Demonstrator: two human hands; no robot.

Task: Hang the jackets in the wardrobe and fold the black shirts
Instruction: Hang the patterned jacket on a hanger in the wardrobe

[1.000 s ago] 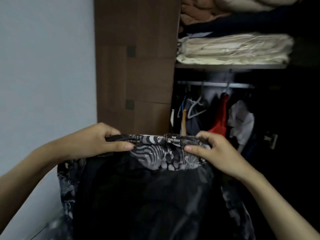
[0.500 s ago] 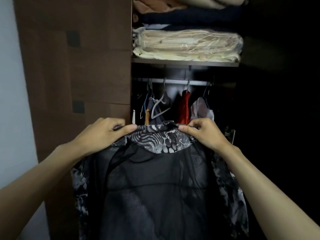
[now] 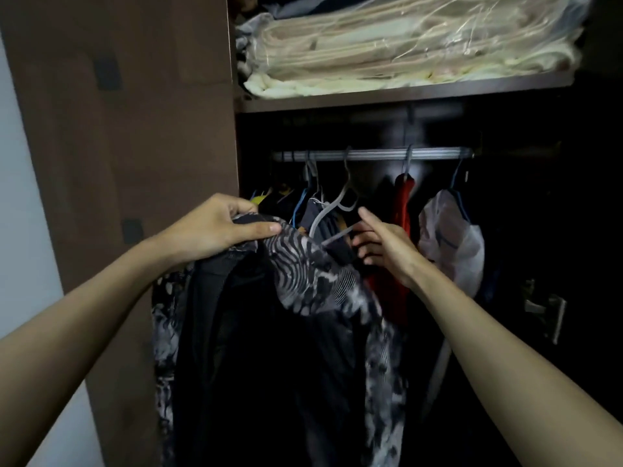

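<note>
We stand at the open wardrobe [image 3: 135, 129], and our left hand [image 3: 215, 227] grips the jacket [image 3: 303, 271] at its collar, thumb on top and fingers curled under the cloth. The jacket hangs down from that one grip in front of the wardrobe's lower left side; its outer cloth is black with a grey and white swirled print, and its lining is a dark mesh that faces us. Our right hand [image 3: 381, 244] is off the jacket and reaches in among the hung clothes, index finger stretched forward, the other fingers loosely bent. It lies against the lower bar of an empty grey hanger [image 3: 333, 210] that hooks on the rail [image 3: 371, 154]; whether the fingers have closed round that bar we cannot tell, since the hand hides it.

On the rail hang dark garments to the left, a red garment [image 3: 403, 203] just right of our right hand, and a white garment [image 3: 451, 244] further right. Above the rail, a shelf [image 3: 404, 92] carries cream bedding in a clear plastic bag [image 3: 404, 48]. At the far right, in the dark, a metal door handle [image 3: 546, 311] shows on the wardrobe's open door.
</note>
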